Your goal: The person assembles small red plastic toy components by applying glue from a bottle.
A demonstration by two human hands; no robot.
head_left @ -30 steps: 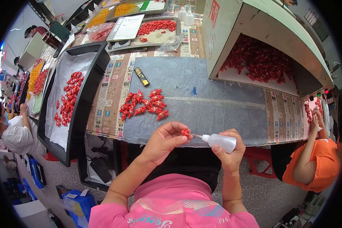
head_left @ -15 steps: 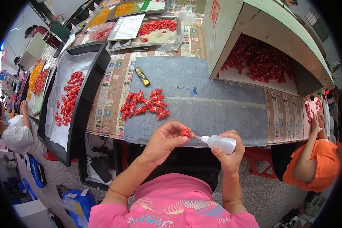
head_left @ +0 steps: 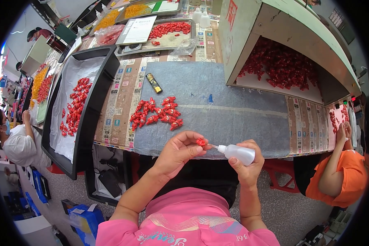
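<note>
Between thumb and fingertips, my left hand [head_left: 180, 151] pinches a small red plastic figure piece [head_left: 201, 142] at the table's front edge. My right hand [head_left: 249, 164] is wrapped around a white squeeze bottle [head_left: 238, 154], tilted so its thin nozzle points left at the red piece. The nozzle tip is by my left fingertips; whether it touches the piece I cannot tell. Beyond my left hand, a group of similar red pieces [head_left: 168, 112] lies on the grey-blue mat [head_left: 242, 123]. A black and gold cylinder [head_left: 153, 83] rests behind them.
A black tray [head_left: 106, 82] with paper lining and red pieces stands at the left. On the right, a cream-coloured box [head_left: 266, 24] holds a heap of red pieces. A metal tray [head_left: 168, 46] and white bottles [head_left: 204, 19] are at the back. Other people sit on both sides.
The bottle's nozzle has drawn back slightly from the red piece, which has turned a little in my left fingers. Both grips are the same.
</note>
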